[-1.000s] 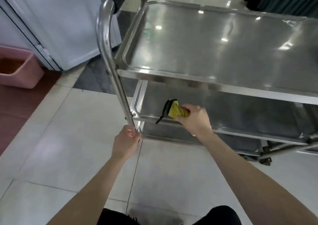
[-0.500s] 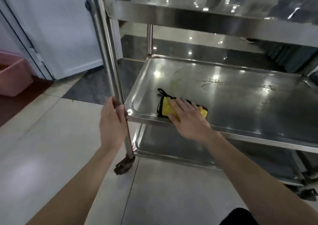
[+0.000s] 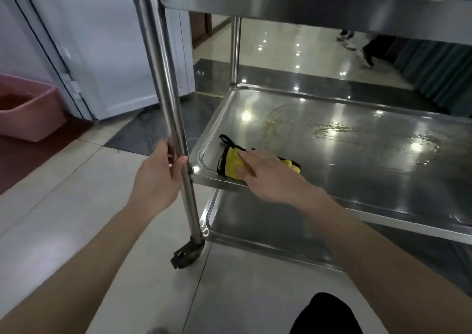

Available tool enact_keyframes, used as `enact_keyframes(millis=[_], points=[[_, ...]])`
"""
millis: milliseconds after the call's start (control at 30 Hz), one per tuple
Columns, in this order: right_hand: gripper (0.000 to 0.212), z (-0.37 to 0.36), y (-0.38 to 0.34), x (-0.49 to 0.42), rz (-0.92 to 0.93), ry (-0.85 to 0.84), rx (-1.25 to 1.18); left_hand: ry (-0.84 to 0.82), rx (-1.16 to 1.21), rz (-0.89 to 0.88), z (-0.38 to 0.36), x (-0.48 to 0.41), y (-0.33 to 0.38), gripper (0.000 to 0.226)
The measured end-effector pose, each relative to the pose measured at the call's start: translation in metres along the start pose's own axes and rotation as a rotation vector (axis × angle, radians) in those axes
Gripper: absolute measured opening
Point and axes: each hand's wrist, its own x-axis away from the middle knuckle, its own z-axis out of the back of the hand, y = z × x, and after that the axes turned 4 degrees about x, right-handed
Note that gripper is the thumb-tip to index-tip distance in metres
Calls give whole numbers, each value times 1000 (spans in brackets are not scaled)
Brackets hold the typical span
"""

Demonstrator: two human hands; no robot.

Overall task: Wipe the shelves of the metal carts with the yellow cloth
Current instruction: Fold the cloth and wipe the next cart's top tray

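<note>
A steel cart with three shelves fills the right of the view. Its middle shelf (image 3: 357, 160) carries yellowish wet streaks (image 3: 332, 129) toward the back. The yellow cloth (image 3: 231, 164), edged in black with a black loop, lies at the shelf's near left corner. My right hand (image 3: 270, 174) presses flat on the cloth with straight fingers and hides much of it. My left hand (image 3: 159, 178) grips the cart's near left post (image 3: 163, 83) just beside the middle shelf's corner. The top shelf (image 3: 306, 4) runs overhead, and the bottom shelf (image 3: 255, 229) shows below.
A caster (image 3: 186, 254) sits under the gripped post on the tiled floor. A pink bin (image 3: 30, 109) stands at the left beside a white door (image 3: 107, 48). Someone's feet (image 3: 357, 45) are visible far behind the cart, next to a dark pleated curtain (image 3: 439, 76).
My head has dropped from above the top shelf to the middle shelf's level. The right hand went from gripping the bunched cloth to pressing it flat on the shelf. The left hand slid up the post.
</note>
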Motion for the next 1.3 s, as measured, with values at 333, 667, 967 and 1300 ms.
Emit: enact_keyframes(millis=[333, 667, 967, 1300], points=[[56, -7, 11, -11, 159, -49, -128, -100, -7, -59, 16, -9, -3, 17], [59, 4, 19, -123, 124, -6, 93, -111, 1, -48, 24, -10, 4, 20], [61, 17, 34, -151, 104, -56, 15, -86, -15, -21, 22, -8, 3, 22], [62, -3, 3, -66, 406, -71, 20, -92, -5, -1, 23, -6, 7, 23]])
